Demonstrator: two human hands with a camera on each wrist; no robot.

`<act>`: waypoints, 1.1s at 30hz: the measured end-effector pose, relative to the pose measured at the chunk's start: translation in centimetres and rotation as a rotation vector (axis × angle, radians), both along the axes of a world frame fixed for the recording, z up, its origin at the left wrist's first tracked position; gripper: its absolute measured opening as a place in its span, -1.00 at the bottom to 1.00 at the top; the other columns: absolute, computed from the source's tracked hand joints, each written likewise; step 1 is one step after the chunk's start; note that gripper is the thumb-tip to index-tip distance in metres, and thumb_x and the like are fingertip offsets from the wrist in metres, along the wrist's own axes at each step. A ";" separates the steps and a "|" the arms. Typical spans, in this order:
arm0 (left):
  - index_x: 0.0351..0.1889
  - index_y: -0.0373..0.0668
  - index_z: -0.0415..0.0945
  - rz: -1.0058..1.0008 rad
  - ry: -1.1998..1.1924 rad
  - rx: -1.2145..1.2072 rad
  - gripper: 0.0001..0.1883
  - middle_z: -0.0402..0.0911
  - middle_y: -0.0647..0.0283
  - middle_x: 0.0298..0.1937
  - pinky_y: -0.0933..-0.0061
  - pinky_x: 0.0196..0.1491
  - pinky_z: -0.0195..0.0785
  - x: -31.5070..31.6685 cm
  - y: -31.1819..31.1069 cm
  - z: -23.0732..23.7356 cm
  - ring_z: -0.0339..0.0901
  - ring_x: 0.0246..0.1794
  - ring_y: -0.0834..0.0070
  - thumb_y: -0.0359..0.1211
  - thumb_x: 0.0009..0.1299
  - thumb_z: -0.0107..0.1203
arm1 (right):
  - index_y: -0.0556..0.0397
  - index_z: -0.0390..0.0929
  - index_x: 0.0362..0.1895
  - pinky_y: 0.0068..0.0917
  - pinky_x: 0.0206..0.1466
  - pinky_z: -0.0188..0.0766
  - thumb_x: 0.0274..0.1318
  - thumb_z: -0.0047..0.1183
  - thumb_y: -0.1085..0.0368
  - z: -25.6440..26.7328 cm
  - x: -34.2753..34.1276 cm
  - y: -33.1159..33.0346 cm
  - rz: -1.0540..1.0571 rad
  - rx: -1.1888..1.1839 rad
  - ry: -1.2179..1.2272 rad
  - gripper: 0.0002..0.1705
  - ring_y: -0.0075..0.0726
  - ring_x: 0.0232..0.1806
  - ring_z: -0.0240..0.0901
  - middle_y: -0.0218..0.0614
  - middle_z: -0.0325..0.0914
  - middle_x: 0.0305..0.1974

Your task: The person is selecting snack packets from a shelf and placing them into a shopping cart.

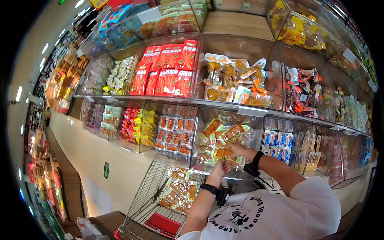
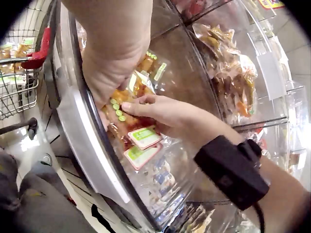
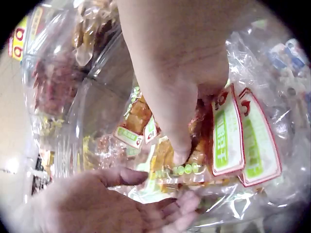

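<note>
My right hand [image 1: 239, 150] grips clear snack packets [image 3: 197, 145] of orange-brown pieces, with its thumb laid flat across the front. White-and-green labels edged in red [image 3: 228, 133] fan out beside that thumb. Palm up, my left hand [image 3: 107, 204] holds the packets' lower end, thumb on the near side and fingers curling underneath. Both hands are inside a clear bin [image 1: 256, 136] of similar packets, near its front edge. In the left wrist view the right hand [image 2: 155, 109] shows fully, while the left fingertips are mostly hidden behind the packets.
A wire shopping cart [image 1: 138, 190] with more such packets [image 1: 178, 190] stands below, left of the bin. Red bags [image 1: 176, 82] and drumstick packs [image 1: 234, 78] fill the shelf above. Neighbouring bins hold brown snack packs [image 1: 175, 134] and blue-white packs [image 1: 277, 145]. A price rail [image 2: 92, 141] edges the bin.
</note>
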State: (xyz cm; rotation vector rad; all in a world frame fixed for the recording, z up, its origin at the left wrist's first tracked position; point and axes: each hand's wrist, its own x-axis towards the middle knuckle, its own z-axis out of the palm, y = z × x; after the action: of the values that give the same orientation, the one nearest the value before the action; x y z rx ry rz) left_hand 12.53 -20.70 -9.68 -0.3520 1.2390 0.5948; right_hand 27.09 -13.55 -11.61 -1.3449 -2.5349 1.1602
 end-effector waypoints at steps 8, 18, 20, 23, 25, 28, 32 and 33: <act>-0.38 -0.19 0.29 0.016 0.077 0.394 -0.88 0.32 0.32 -0.53 0.57 -0.44 0.33 -1.5 -2.2 4.3 0.33 -0.52 0.57 -0.34 0.20 -0.12 | 0.08 0.13 -0.28 -0.59 -0.29 0.14 -0.31 0.17 0.11 7.9 -0.5 -1.4 -0.083 -0.512 0.246 -0.44 -0.49 -0.30 0.14 -0.35 0.22 -0.33; -0.34 -0.18 0.33 0.393 0.350 0.529 -0.88 0.38 0.33 -0.43 0.55 -0.37 0.27 -13.9 -14.3 10.5 0.32 -0.43 0.61 -0.39 0.17 -0.09 | 0.05 0.03 0.00 -0.45 -0.23 0.30 -0.19 0.05 0.22 11.5 -15.0 -9.6 0.226 -0.478 0.496 -0.36 -0.32 -0.07 0.23 -0.12 0.20 -0.08; -0.32 -0.12 0.32 0.457 0.393 0.528 -0.88 0.39 0.31 -0.38 0.51 -0.35 0.26 -16.2 -16.0 8.9 0.34 -0.40 0.55 -0.41 0.17 -0.11 | -0.02 0.04 0.02 -0.40 -0.34 0.31 -0.16 -0.01 0.15 13.3 -18.2 -10.4 0.298 -0.416 0.367 -0.38 -0.19 -0.32 0.37 0.02 0.31 -0.24; -0.30 -0.15 0.29 0.483 0.325 0.408 -0.86 0.34 0.34 -0.44 0.57 -0.37 0.26 -18.8 -16.6 5.0 0.31 -0.45 0.58 -0.41 0.17 -0.12 | -0.02 0.12 -0.03 -0.32 -0.22 0.26 -0.18 -0.02 0.20 9.2 -21.6 -11.0 0.343 -0.201 0.250 -0.45 -0.14 -0.20 0.29 -0.07 0.26 -0.19; -0.29 -0.13 0.28 0.384 0.220 0.292 -0.86 0.38 0.30 -0.36 0.56 -0.35 0.26 -20.3 -16.7 0.4 0.35 -0.40 0.51 -0.40 0.17 -0.12 | 0.00 0.18 -0.06 -0.29 -0.14 0.21 -0.18 -0.04 0.22 8.3 -22.2 -11.0 0.345 0.061 0.021 -0.50 -0.11 -0.13 0.23 -0.12 0.23 -0.17; -0.26 -0.15 0.26 0.268 0.365 0.334 -0.83 0.37 0.29 -0.36 0.56 -0.28 0.24 -19.6 -14.8 0.7 0.34 -0.37 0.52 -0.39 0.17 -0.14 | 0.06 0.25 -0.14 -0.28 -0.06 0.15 -0.17 -0.09 0.24 10.9 -20.9 -10.1 0.230 0.129 0.223 -0.59 -0.10 -0.07 0.15 -0.17 0.18 -0.15; -0.05 -0.26 0.16 0.325 0.453 0.615 -0.68 0.39 0.21 -0.22 0.53 -0.19 0.23 -17.0 -12.0 5.1 0.35 -0.25 0.49 -0.42 0.22 -0.21 | 0.10 0.34 -0.33 -0.29 -0.17 0.19 -0.25 -0.13 0.37 8.4 -15.4 -6.0 -0.159 0.369 0.364 -0.74 -0.10 -0.18 0.21 -0.14 0.27 -0.26; -0.03 -0.35 0.13 0.295 0.406 0.610 -0.68 0.34 0.10 -0.14 0.61 -0.21 0.26 -16.5 -11.3 6.5 0.35 -0.27 0.55 -0.47 0.24 -0.25 | 0.09 0.34 -0.32 -0.30 -0.15 0.17 -0.26 -0.13 0.37 7.8 -13.4 -4.3 -0.177 0.396 0.180 -0.73 -0.10 -0.19 0.21 -0.15 0.27 -0.26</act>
State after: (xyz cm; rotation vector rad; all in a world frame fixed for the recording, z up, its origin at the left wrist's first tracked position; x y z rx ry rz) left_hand -3.94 -32.00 -3.13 0.1128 1.3250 1.3049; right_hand 13.68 -17.87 -3.78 -1.2668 -2.3019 0.6677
